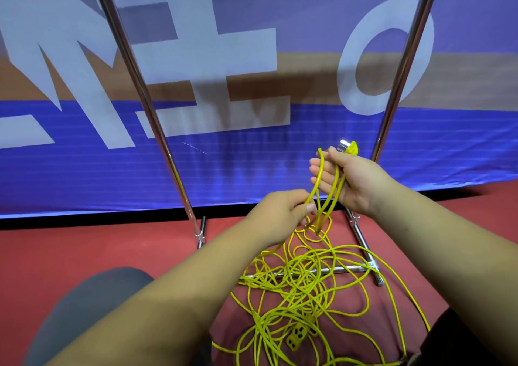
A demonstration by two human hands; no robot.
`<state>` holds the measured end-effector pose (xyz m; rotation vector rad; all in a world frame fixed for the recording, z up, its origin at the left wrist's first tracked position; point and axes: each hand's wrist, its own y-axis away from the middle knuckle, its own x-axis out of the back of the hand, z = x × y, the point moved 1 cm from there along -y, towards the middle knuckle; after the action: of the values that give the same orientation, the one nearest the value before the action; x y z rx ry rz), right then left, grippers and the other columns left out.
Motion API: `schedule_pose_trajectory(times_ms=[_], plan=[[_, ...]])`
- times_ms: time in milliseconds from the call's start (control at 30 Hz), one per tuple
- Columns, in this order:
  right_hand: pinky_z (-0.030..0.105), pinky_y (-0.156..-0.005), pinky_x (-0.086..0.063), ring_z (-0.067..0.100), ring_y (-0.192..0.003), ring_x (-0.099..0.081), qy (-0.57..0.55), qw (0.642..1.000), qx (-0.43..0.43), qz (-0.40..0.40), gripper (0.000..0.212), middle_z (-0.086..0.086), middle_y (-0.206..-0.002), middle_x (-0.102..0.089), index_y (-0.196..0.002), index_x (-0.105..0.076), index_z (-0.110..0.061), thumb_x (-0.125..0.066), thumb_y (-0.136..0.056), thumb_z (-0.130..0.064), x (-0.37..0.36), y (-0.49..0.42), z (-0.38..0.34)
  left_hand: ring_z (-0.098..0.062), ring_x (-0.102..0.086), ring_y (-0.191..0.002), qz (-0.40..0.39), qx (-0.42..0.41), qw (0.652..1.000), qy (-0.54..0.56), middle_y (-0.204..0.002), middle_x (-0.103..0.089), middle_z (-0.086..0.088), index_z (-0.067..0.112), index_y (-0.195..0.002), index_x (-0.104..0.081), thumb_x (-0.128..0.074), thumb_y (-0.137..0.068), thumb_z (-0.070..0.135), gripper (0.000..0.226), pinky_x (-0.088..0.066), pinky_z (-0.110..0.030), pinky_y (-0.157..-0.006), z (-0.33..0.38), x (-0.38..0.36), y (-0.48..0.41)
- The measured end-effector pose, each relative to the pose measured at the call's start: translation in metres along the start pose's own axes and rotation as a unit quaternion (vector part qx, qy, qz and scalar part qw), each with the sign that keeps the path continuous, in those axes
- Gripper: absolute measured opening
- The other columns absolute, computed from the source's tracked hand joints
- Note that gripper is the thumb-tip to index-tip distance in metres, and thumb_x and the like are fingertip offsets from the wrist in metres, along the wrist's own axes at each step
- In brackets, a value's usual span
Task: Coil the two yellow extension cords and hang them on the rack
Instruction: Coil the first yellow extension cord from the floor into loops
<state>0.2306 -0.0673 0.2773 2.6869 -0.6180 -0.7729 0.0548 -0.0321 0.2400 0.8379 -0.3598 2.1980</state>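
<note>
Holding the loops: right hand (350, 180), palm turned towards the camera, fingers curled round a few hanging loops of thin yellow cord.
Plug: yellow plug (350, 148) with bright metal prongs sticks out above the right hand's thumb.
Left hand: left hand (283, 211) sits just below and beside the right, pinching a single strand between thumb and fingers; the strand runs up to the loops.
Cords: most of the yellow extension cords (301, 287) lie in a loose tangled heap on the red floor (112, 253) below both hands. The two cannot be told apart in the tangle.
Socket: yellow socket end (298, 335) lies in the near part of the heap.
Rack: chrome tube rack (145, 104) stands just beyond the hands, its two uprights leaning apart towards the top; the heap lies over its low crossbar, and nothing hangs on the part in view.
Behind: blue banner (252, 163) with large white letters, reaching down to the floor.
Lower left: grey trouser knee (92, 304) of the person.
</note>
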Motion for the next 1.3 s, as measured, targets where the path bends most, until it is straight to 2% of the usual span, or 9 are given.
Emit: schedule_pose_trajectory(times_ms=[200, 267, 400, 500, 600, 733, 833, 1000, 1300], plan=[[0.017, -0.040, -0.044, 0.006, -0.042, -0.052, 0.075, 0.996, 0.006, 0.057, 0.030, -0.002, -0.077, -0.080, -0.117, -0.067, -0.010, -0.050, -0.112, -0.034, 0.002, -0.009, 0.003, 0.004, -0.053, -0.059, -0.127, 0.002, 0.992, 0.019, -0.079, -0.069, 0.005, 0.025, -0.102, -0.078, -0.053, -0.104, 0.051, 0.036, -0.045, -0.019, -0.062, 0.006, 0.002, 0.007], [0.017, -0.038, -0.038, 0.005, -0.037, -0.043, 0.077, 0.994, 0.006, 0.072, 0.028, -0.002, -0.076, -0.079, -0.113, -0.065, -0.010, -0.050, -0.112, -0.033, 0.003, -0.013, 0.003, 0.000, -0.059, -0.071, -0.164, -0.011, 0.986, 0.007, -0.086, -0.072, 0.005, 0.024, -0.102, -0.075, -0.055, -0.103, 0.051, 0.034, -0.049, -0.024, -0.072, 0.004, -0.002, 0.005], [0.018, -0.034, -0.029, 0.005, -0.036, -0.037, 0.075, 0.996, 0.007, 0.057, 0.027, -0.004, -0.068, -0.072, -0.115, -0.064, -0.008, -0.055, -0.110, -0.033, 0.002, -0.016, 0.003, -0.008, -0.053, -0.069, -0.223, 0.040, 0.970, -0.092, -0.072, -0.058, 0.012, 0.023, -0.097, -0.068, -0.063, -0.099, 0.049, 0.026, -0.043, -0.027, -0.069, -0.025, -0.014, 0.000], [0.018, -0.031, -0.025, 0.003, -0.034, -0.034, 0.050, 0.998, 0.004, 0.031, 0.026, -0.004, -0.066, -0.065, -0.119, -0.061, -0.006, -0.057, -0.109, -0.030, 0.002, -0.018, -0.001, -0.018, -0.061, -0.087, -0.279, 0.104, 0.934, -0.197, -0.087, -0.065, 0.008, 0.025, -0.104, -0.067, -0.065, -0.096, 0.053, 0.029, -0.048, -0.030, -0.083, -0.049, -0.019, 0.000], [0.017, -0.031, -0.022, 0.003, -0.034, -0.031, 0.032, 0.999, -0.003, -0.006, 0.034, -0.006, -0.062, -0.054, -0.120, -0.062, -0.005, -0.060, -0.107, -0.037, 0.005, -0.018, -0.008, -0.022, -0.063, -0.103, -0.353, 0.162, 0.882, -0.267, -0.113, -0.071, -0.001, 0.021, -0.115, -0.071, -0.065, -0.099, 0.037, 0.024, -0.046, -0.030, -0.088, -0.072, -0.016, 0.003], [0.017, -0.031, -0.018, 0.003, -0.034, -0.026, 0.036, 0.998, -0.008, -0.056, 0.040, -0.009, -0.061, -0.043, -0.117, -0.065, -0.006, -0.062, -0.104, -0.043, 0.008, -0.013, -0.014, -0.022, -0.061, -0.096, -0.376, 0.194, 0.855, -0.299, -0.105, -0.068, -0.001, 0.015, -0.116, -0.070, -0.057, -0.095, 0.007, 0.026, -0.049, -0.034, -0.088, -0.103, -0.013, 0.008], [0.017, -0.030, -0.017, 0.004, -0.033, -0.024, 0.053, 0.995, -0.014, -0.082, 0.033, -0.010, -0.060, -0.037, -0.112, -0.066, -0.008, -0.062, -0.105, -0.040, 0.008, -0.007, -0.016, -0.025, -0.068, -0.105, -0.339, 0.177, 0.858, -0.343, -0.115, -0.073, -0.001, 0.022, -0.116, -0.071, -0.051, -0.091, -0.004, 0.042, -0.054, -0.031, -0.090, -0.115, -0.003, 0.008], [0.018, -0.030, -0.016, 0.004, -0.033, -0.025, 0.083, 0.991, -0.025, -0.103, 0.025, -0.010, -0.058, -0.034, -0.109, -0.068, -0.010, -0.058, -0.107, -0.033, 0.010, -0.001, -0.019, -0.026, -0.070, -0.098, -0.250, 0.142, 0.877, -0.385, -0.103, -0.074, -0.004, 0.018, -0.110, -0.068, -0.062, -0.089, 0.000, 0.029, -0.054, -0.033, -0.077, -0.125, 0.004, 0.001], [0.021, -0.037, -0.021, 0.008, -0.039, -0.029, 0.241, 0.961, 0.003, -0.134, 0.017, -0.004, -0.066, -0.047, -0.113, -0.062, -0.008, -0.058, -0.105, -0.023, 0.008, 0.003, -0.015, -0.014, -0.072, -0.063, 0.007, 0.162, 0.986, -0.044, -0.079, -0.079, -0.008, 0.010, -0.091, -0.071, -0.071, -0.094, 0.010, 0.003, -0.057, -0.025, -0.063, -0.069, 0.049, -0.026]])
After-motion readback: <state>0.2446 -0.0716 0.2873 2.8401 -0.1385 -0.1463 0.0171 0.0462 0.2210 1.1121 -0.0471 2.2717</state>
